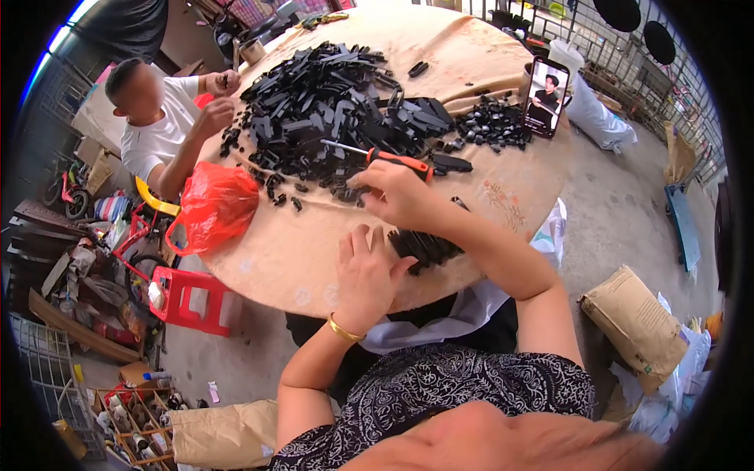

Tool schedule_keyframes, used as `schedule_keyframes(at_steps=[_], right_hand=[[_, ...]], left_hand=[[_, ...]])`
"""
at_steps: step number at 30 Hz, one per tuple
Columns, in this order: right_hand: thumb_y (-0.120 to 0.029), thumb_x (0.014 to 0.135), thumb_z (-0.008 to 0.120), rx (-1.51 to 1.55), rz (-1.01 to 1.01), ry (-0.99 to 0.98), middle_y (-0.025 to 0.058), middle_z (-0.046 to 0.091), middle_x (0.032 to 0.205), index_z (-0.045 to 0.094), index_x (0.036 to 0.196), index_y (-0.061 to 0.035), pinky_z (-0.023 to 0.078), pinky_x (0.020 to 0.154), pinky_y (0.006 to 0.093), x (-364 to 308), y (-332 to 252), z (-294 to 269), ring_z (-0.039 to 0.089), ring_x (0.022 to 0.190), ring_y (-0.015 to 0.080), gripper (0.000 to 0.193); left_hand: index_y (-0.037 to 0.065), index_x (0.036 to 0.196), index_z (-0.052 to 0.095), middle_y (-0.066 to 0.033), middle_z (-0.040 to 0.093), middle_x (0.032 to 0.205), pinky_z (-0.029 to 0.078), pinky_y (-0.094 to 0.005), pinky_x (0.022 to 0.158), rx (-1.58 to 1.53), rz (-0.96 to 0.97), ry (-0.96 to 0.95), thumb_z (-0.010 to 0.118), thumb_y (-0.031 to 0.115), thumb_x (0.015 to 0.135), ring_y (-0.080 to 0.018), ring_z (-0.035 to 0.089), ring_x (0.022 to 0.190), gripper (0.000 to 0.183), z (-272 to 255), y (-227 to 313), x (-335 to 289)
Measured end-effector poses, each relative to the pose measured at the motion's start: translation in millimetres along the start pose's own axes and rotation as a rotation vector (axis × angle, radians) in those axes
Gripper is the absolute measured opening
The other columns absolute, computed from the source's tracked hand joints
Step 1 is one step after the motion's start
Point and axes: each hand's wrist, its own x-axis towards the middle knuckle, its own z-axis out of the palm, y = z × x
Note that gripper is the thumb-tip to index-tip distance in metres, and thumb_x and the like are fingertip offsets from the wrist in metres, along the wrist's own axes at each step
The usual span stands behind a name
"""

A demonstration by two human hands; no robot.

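Note:
My right hand (397, 192) is bent over the near edge of a heap of black plastic parts (314, 110). A screwdriver (400, 162) with a red and black handle runs along its far side, apparently tucked in the outer fingers, shaft pointing left. Thumb and index finger are close together by small black pieces; whether they pinch one is unclear. My left hand (367, 271) rests palm down on the cloth, fingers apart, its thumb against a neat row of black parts (426, 247). Part of that row is hidden under my right forearm.
A red plastic bag (220, 208) sits at the table's left edge, near a seated co-worker (153, 118) handling parts. Smaller black pieces (495, 122) lie beside a propped-up phone (546, 98). A red stool (188, 301) stands left; a brown paper sack (635, 322) lies right.

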Motion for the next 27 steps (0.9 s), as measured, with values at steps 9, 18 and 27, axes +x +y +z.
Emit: schedule_keyframes(at_steps=[9, 18, 27], right_hand=[[-0.008, 0.074, 0.067, 0.316, 0.19, -0.03, 0.0058, 0.062, 0.073, 0.061, 0.089, 0.0012, 0.047, 0.059, 0.0224, 0, -21, -5, 0.057, 0.064, 0.0093, 0.019], [-0.008, 0.074, 0.065, 0.395, 0.174, -0.138, 0.0068, 0.061, 0.07, 0.062, 0.09, 0.0009, 0.046, 0.054, 0.0228, -7, -27, 4, 0.056, 0.06, 0.0093, 0.019], [-0.011, 0.071, 0.062, 0.038, -0.148, -0.204, 0.0119, 0.055, 0.07, 0.053, 0.076, -0.0014, 0.044, 0.053, 0.0374, -14, -36, 6, 0.057, 0.063, 0.0295, 0.014]], left_hand=[[-0.002, 0.105, 0.046, -0.0129, 0.055, 0.093, 0.043, -0.0313, 0.072, -0.892, -0.265, 0.057, 0.06, 0.009, 0.078, -0.0207, 0.052, 0.084, 0.032, 15, -10, -10], [0.0, 0.106, 0.053, -0.0044, 0.059, 0.09, 0.046, -0.022, 0.068, -1.978, -0.449, 0.189, 0.051, 0.015, 0.089, -0.0092, 0.056, 0.076, 0.023, 8, -67, 3], [0.001, 0.099, 0.053, -0.0012, 0.056, 0.079, 0.045, -0.0189, 0.057, -1.725, -0.536, 0.362, 0.054, 0.018, 0.087, -0.0061, 0.053, 0.064, 0.021, 12, -61, 3]])
